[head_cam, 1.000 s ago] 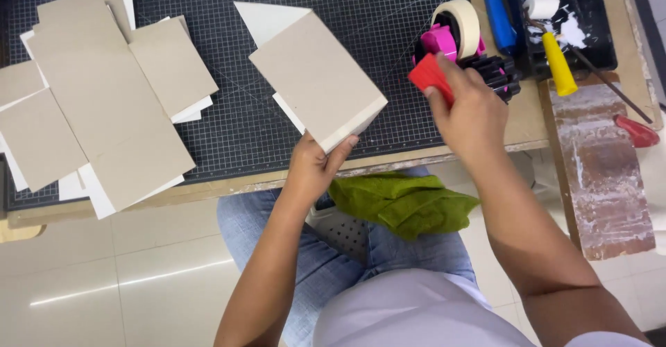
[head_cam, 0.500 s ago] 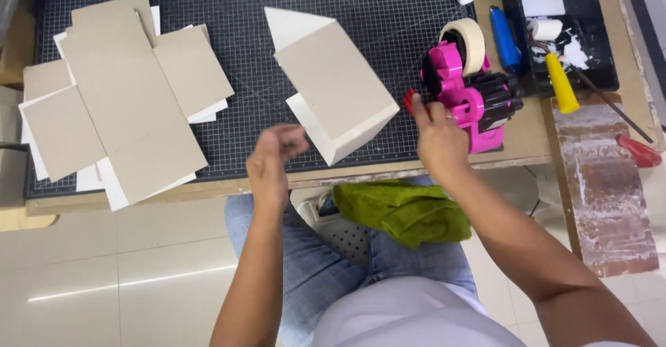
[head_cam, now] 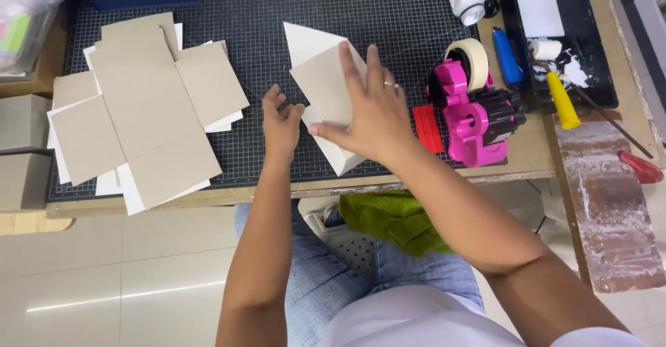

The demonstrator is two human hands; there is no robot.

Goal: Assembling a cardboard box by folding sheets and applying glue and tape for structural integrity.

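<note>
2 hands working a grey card piece on the cutting mat

The right hand (head_cam: 371, 111) is pressing flat, fingers spread, on the card piece (head_cam: 326, 90) (long axis running far-left to near-right) at the cutting mat (head_cam: 402, 14) near edge; the left hand (head_cam: 281, 119), fingers curled, is touching its left edge.

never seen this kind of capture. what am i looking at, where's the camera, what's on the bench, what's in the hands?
One camera, worn on the person's head, looks down at two bare hands; no machine here. The right hand presses flat on a grey cardboard piece with white card under it, on a dark gridded cutting mat. The left hand is loosely curled at that piece's left edge, holding nothing that shows. To the left lies a stack of grey boards. To the right stand a pink tape dispenser and a flat red piece. A green cloth lies on the lap.
</note>
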